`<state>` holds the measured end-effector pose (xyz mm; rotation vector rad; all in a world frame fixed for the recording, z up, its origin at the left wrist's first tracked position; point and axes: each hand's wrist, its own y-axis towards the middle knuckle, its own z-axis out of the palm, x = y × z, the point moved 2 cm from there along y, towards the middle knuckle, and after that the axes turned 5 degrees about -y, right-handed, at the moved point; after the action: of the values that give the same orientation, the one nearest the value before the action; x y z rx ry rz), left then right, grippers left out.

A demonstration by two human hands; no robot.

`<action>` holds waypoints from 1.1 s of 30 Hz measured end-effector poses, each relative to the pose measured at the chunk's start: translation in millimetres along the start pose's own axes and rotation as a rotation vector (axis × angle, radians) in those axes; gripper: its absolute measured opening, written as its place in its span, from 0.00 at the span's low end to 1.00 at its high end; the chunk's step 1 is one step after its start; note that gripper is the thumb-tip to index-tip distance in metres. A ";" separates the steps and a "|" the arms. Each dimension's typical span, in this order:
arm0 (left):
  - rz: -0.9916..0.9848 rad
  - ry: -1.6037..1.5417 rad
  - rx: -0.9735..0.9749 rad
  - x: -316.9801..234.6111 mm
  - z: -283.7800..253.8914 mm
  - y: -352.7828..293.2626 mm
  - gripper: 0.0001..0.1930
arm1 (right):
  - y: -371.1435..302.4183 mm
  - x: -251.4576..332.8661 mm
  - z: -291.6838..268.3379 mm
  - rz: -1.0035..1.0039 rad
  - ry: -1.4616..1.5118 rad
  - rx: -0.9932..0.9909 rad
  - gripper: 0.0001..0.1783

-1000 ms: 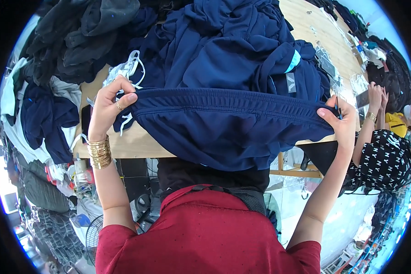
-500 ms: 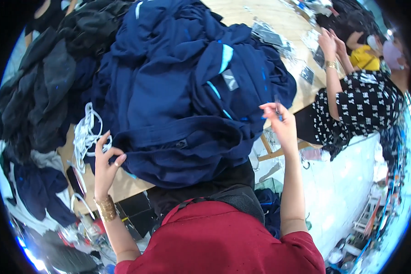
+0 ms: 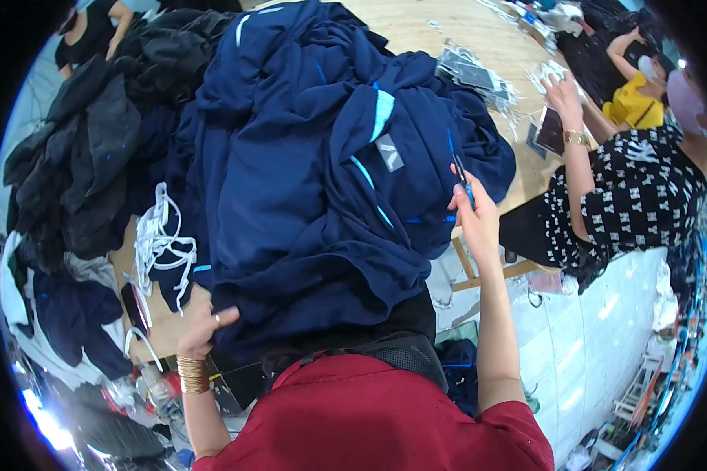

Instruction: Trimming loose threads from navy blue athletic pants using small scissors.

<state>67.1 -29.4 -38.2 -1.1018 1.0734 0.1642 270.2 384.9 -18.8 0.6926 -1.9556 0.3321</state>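
Note:
A large heap of navy fabric garments [image 3: 275,173] with light-blue trim spreads in front of me. At its lower left edge my left hand [image 3: 203,323] has its thumb over the navy garment [image 3: 306,302], the other fingers bent and partly hidden. My right hand [image 3: 477,216] is closed around small snips [image 3: 459,169] with blue on the handle, blades pointing up, over the right side of the heap. A grey tag [image 3: 389,153] with a white mark lies on the fabric. Tangled white cords [image 3: 163,247] are just beyond my left hand.
Dark grey garments [image 3: 82,133] pile at the left. Small grey packets [image 3: 479,74] lie on the wooden table [image 3: 416,23] at the far right. A co-worker in a black-and-white patterned top [image 3: 628,188] works there with both hands. Other people stand farther back.
My left hand has moved down toward me, and the garment's near left edge has shifted down with it. My right hand has turned, so the snips show more clearly.

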 end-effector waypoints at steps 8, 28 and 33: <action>0.753 0.339 -0.568 0.3 -51.4 -110.3 0.27 | 47.7 80.0 63.4 -0.418 -0.001 -0.118 0.29; 0.855 0.319 -0.029 -124.4 111.8 -51.9 0.21 | -77.0 144.6 129.4 -0.506 0.412 0.810 0.12; 1.019 0.264 1.005 -137.2 224.3 -108.1 0.16 | -98.1 139.0 128.2 -0.504 0.182 0.867 0.10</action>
<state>198.5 144.6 144.2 0.3921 1.6100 0.2389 188.5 196.4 37.5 1.6019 -1.3437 0.9026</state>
